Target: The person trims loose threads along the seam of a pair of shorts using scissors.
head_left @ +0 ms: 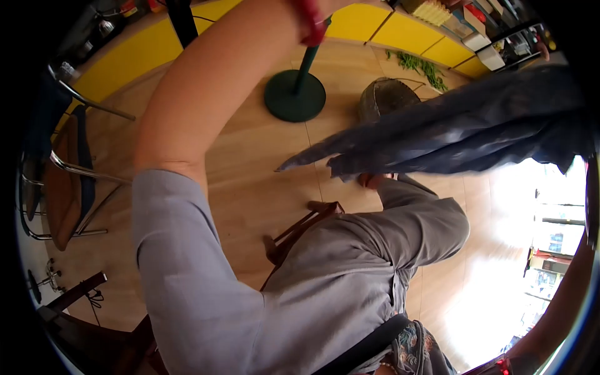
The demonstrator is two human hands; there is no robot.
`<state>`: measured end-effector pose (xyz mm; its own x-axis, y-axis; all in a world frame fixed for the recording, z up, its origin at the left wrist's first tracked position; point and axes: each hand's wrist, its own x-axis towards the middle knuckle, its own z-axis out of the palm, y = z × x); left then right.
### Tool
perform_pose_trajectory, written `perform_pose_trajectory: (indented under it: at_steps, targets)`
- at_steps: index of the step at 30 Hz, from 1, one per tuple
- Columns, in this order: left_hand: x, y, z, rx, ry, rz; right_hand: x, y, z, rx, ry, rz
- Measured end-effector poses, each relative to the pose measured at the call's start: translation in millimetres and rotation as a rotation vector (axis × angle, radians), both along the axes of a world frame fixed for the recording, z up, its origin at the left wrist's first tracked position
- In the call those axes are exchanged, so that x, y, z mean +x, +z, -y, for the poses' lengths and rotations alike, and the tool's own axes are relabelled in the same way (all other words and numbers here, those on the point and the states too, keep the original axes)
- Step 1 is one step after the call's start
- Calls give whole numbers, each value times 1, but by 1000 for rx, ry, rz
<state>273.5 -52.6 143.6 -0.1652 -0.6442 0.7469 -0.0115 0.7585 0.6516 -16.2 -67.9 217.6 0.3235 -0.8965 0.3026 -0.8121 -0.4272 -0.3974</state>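
Note:
A dark blue-grey cloth (462, 134), creased and gathered like a garment, stretches in from the right edge and narrows to loose ends near the middle. On the left, my bare left forearm (219, 87) is raised to the top edge, with a red band (309, 22) at the wrist. Beyond the band my left hand is cut off, so its fingers do not show. At the far right part of my right arm (565, 306) runs up along the dark border. My right hand is hidden at the cloth's right end or outside the picture.
A dark green pole on a round base (295, 97) stands ahead. Beside it are a bucket-like container (387, 100) and green plant stalks (419, 65) on the floor. Yellow cabinets (131, 56) line the back, chairs (65, 181) stand left, and a wooden stool (306, 228) is beneath me.

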Motion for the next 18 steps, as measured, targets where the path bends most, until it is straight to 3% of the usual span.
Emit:
perform_pose_trajectory:
  at_steps: [2,4,8,14,18]
  targets:
    - [8,-53,3,427,-174,-52,-1,-1,1,14,-6,-17]
    - [17,-115,8,601,-103,198,-2,-2,-3,17,-8,-32]
    - [25,-256,7,1006,-49,77,-13,-6,-15,47,-27,-72]
    - [-6,-513,-56,1464,-182,-11,-27,-7,-29,99,-60,-136]
    - [-54,-535,-108,1671,-274,222,-48,-7,-49,127,-102,-182]
